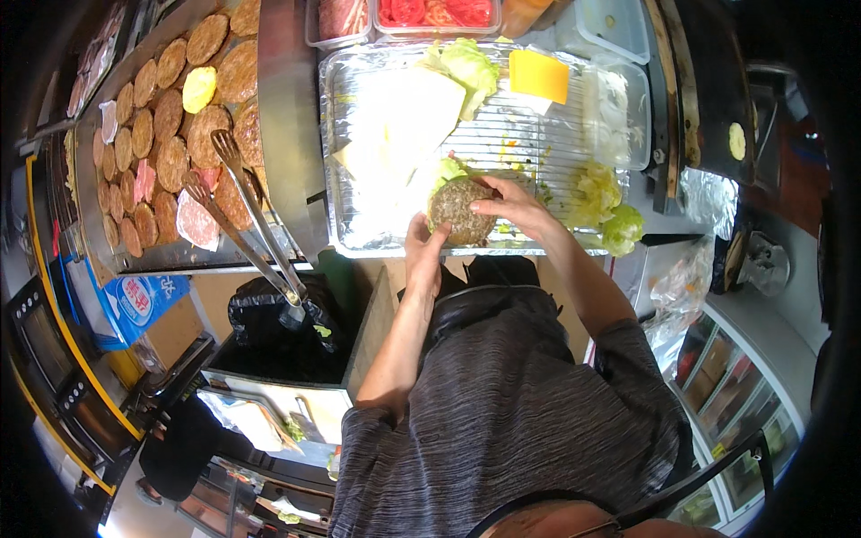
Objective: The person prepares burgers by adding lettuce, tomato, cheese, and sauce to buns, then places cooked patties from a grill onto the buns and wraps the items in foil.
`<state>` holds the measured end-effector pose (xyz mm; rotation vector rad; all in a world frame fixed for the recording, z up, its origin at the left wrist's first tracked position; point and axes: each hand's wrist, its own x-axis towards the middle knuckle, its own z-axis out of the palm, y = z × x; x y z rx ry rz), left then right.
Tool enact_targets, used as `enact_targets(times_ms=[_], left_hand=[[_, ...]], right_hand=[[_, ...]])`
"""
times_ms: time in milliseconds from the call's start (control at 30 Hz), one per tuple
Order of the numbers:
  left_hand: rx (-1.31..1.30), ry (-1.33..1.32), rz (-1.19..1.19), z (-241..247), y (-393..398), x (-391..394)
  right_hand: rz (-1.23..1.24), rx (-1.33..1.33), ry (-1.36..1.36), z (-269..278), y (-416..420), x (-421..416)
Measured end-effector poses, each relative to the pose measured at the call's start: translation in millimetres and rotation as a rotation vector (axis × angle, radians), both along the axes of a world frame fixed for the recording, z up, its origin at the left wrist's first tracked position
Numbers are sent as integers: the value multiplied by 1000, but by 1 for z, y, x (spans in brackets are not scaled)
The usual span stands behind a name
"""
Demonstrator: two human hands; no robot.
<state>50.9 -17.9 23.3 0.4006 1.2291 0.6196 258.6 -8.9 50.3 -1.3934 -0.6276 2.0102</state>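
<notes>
Both hands hold a round burger bun (461,210) with a brown, speckled top, near the front edge of a foil-lined tray with a wire rack (498,144). My left hand (426,245) grips its lower left side, the thumb on top. My right hand (514,205) holds it from the right, thumb on the upper surface. Lettuce (447,173) sticks out at its upper left. Behind it on the rack lie a lettuce leaf (471,70) and yellow cheese slices (538,75). Pale sheets (403,114) at the left of the tray are washed out by glare.
A griddle at left carries many patties (171,158), ham slices and an egg (200,89); metal tongs (252,215) jut over its front edge. Tubs of tomato (437,12) and onion (615,111) border the tray. A black-lined bin (282,316) stands below. Another person (178,447) is at lower left.
</notes>
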Motion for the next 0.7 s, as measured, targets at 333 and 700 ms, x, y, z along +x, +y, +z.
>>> enact_targets(times_ms=[333, 700], left_hand=[[181, 19, -65, 41, -15, 34], [313, 44, -392, 39, -23, 65]], right_hand=[[-216, 148, -213, 20, -37, -33], [-520, 83, -197, 52, -96, -2]])
